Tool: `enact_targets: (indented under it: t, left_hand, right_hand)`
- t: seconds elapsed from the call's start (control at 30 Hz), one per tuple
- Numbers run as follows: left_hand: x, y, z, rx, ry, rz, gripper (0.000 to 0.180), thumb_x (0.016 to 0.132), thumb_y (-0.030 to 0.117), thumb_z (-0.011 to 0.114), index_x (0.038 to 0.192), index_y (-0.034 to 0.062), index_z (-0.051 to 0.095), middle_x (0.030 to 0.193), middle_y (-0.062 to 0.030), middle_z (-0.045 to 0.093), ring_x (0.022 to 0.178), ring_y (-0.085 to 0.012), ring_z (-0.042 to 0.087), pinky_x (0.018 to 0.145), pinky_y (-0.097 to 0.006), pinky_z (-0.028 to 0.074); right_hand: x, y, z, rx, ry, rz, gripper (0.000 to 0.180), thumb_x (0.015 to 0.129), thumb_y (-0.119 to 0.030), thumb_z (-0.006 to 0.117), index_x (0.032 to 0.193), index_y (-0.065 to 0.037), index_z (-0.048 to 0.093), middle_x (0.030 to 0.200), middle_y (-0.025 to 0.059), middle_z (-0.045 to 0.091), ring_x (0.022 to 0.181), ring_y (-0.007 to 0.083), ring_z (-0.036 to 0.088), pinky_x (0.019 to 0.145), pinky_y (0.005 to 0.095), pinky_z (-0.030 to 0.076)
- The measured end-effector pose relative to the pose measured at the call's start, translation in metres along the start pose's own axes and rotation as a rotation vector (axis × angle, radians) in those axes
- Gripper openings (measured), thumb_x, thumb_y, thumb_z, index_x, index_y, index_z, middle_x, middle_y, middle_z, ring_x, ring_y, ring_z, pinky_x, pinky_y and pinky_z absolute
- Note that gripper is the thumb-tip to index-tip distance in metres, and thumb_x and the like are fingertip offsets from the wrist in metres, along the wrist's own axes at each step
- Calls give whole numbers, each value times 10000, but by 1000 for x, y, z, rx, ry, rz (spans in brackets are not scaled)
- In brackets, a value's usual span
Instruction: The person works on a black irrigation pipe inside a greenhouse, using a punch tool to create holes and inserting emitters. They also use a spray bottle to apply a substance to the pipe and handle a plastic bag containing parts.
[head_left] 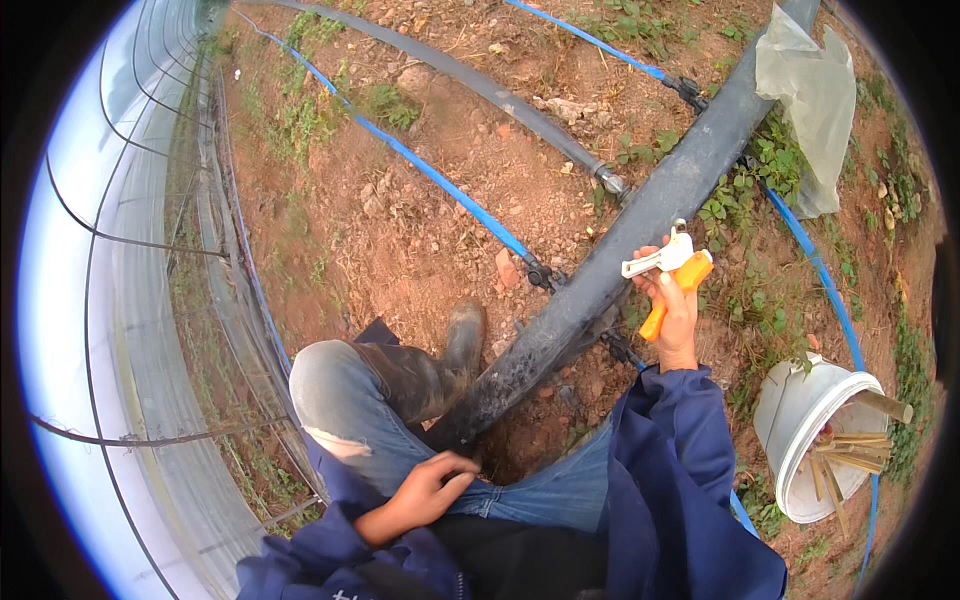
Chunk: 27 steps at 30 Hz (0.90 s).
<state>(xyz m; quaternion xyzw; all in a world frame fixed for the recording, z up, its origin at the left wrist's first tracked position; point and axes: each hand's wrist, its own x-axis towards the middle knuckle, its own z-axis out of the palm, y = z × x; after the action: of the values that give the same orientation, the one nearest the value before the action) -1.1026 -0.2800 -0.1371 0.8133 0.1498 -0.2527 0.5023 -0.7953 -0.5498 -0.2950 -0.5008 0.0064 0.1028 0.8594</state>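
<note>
Right hand (676, 312) fingers clamped on orange punch tool (668, 280) against black pipe (600, 270); left hand (428, 490) fingers curled together, steadying pipe's lower end. Best press squarely.

Right hand (676, 312) holds orange-white punch tool (668, 275) against black pipe (640, 225).

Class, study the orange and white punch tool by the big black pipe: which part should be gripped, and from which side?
Grip the orange handle, coming from below, on the person's side. It is the long, narrow part and points back toward the person, as the right hand holds it; the white head rests at the black pipe, so it should stay free.
</note>
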Motion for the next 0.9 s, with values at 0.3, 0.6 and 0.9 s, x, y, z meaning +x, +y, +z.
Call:
enact_targets:
  t: [0.3,0.6,0.9]
  left_hand:
    - [232,17,63,638,256,216,1006,772,392,830,1550,39,300,1532,-291,358,1409,-447,385,1151,-505,349]
    - [268,-15,68,518,239,99,1078,758,367,850,1574,48,223,1288,-240,518,1169,-439,540,1002,-485,459]
    - [238,5,128,-52,328,456,487,903,352,716,1248,35,584,1147,-161,617,1105,-295,592,973,-423,456]
  right_hand:
    - [-13,-7,-12,28,89,5,569,996,-217,521,1514,-45,361,1351,166,580,1259,291,580,1012,384,482]
    - [-58,-20,-14,-132,-79,84,510,950,-168,595,1417,-5,474,1245,103,613,1170,228,593,1042,389,454]
    - [-83,16,-36,-565,-102,630,346,901,-169,748,1172,-32,581,951,-8,586,857,106,547,770,286,473]
